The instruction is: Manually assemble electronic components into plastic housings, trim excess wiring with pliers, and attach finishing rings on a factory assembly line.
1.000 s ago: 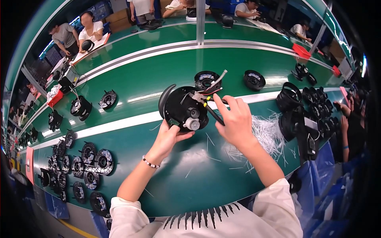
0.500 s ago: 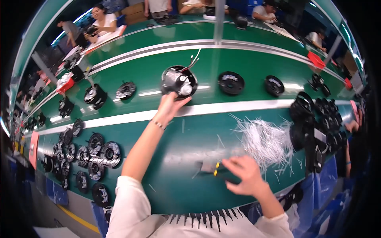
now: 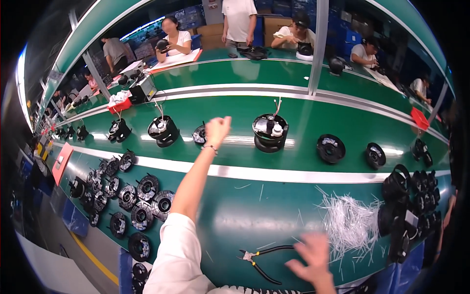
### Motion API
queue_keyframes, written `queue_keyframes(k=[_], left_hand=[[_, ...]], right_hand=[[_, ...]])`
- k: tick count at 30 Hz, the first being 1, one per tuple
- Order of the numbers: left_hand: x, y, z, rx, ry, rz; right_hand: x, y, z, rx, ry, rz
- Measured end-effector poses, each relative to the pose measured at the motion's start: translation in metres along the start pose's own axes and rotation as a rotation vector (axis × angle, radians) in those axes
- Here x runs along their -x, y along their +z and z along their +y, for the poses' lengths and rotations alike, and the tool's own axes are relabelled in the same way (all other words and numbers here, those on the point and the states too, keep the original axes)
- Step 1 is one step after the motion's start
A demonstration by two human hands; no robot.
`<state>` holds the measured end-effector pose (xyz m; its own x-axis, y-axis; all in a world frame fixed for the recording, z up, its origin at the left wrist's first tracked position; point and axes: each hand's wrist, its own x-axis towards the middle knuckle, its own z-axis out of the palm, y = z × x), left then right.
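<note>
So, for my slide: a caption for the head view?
Left hand reaches over green conveyor belt; right hand hovers beside black-handled pliers.

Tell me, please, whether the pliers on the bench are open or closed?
Open: the pliers lie flat with black handles spread apart, near the right hand.

Bright overhead light, white glare streaks on green belt, motion-blurred right hand, bent dark fisheye rim

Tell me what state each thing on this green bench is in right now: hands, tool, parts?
Left hand: stretched out over the belt, empty, fingers loosely curled.
Right hand: blurred, open, empty, near the pliers.
Pliers: lying flat, handles spread.
Round black part: upright on the belt, wires sticking up.
White ties: loose heap.
Black discs: lying flat in rows.
</note>
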<state>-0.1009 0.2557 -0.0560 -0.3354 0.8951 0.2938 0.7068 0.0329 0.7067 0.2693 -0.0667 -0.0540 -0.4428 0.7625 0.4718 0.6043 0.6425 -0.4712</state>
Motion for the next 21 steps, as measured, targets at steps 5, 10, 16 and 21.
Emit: queue_keyframes(k=[5, 10, 16, 21], left_hand=[[-0.021, -0.015, -0.032, -0.596, 0.115, -0.007], [-0.074, -0.005, -0.136, -0.563, -0.010, -0.085], [-0.110, -0.025, -0.168, 0.150, -0.025, -0.140], [0.015, -0.004, -0.029, 0.211, 0.009, -0.098]], right_hand=[[0.034, -0.098, 0.086, 0.755, 0.480, 0.376], [0.059, -0.136, 0.131, 0.848, 0.721, 0.372], [0.072, -0.126, 0.179, 0.792, 0.680, 0.481], [0.094, -0.134, 0.183, 0.757, 0.696, 0.665]])
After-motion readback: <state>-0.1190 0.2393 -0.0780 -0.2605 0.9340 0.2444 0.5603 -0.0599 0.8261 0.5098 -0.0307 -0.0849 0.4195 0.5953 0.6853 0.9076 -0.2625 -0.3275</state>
